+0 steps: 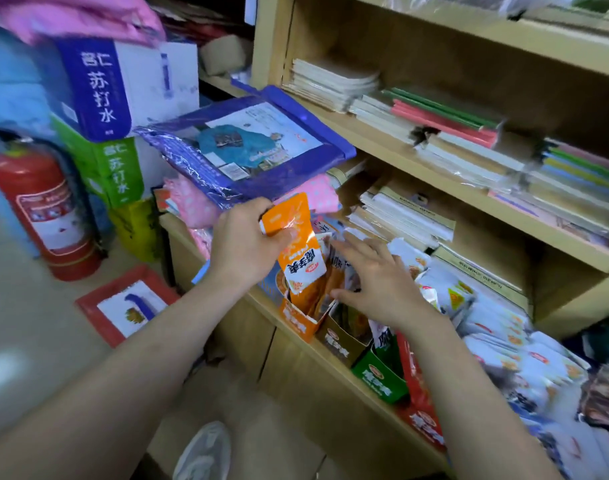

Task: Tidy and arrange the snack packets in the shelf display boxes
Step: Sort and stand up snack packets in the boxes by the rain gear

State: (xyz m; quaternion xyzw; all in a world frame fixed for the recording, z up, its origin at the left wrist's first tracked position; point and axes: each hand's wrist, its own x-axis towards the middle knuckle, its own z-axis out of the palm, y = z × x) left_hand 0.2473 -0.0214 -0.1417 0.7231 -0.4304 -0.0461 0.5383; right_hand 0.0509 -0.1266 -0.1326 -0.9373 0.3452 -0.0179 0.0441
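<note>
Now, left grip (pixel 242 244) pinching orange packet (pixel 297 251), right grip (pixel 375 275) spread wide over boxed packets (pixel 330 277)

苏打水 on blue carton (pixel 91 88), 苏打水 on green carton (pixel 117 171), orange packet (pixel 297 251) print upside down, unreadable

The left grip (pixel 242 244) and the right grip (pixel 375 282) are counted, two in all. One orange snack packet (pixel 296 247) is counted in the left grip. An orange display box (pixel 297 322), a brown display box (pixel 341 342), a green display box (pixel 379 375) and a red display box (pixel 420 410) are counted in a row, four in all. A blue carton (pixel 98 88), a green carton (pixel 117 171) and a yellow carton (pixel 133 226) are stacked, three in all. One fire extinguisher (pixel 43 209), one blue-edged flat pack (pixel 247 147), one red-edged flat pack (pixel 123 306) and one shoe (pixel 202 452) are seen. The heaped white packets (pixel 497 327) cannot be counted.
</note>
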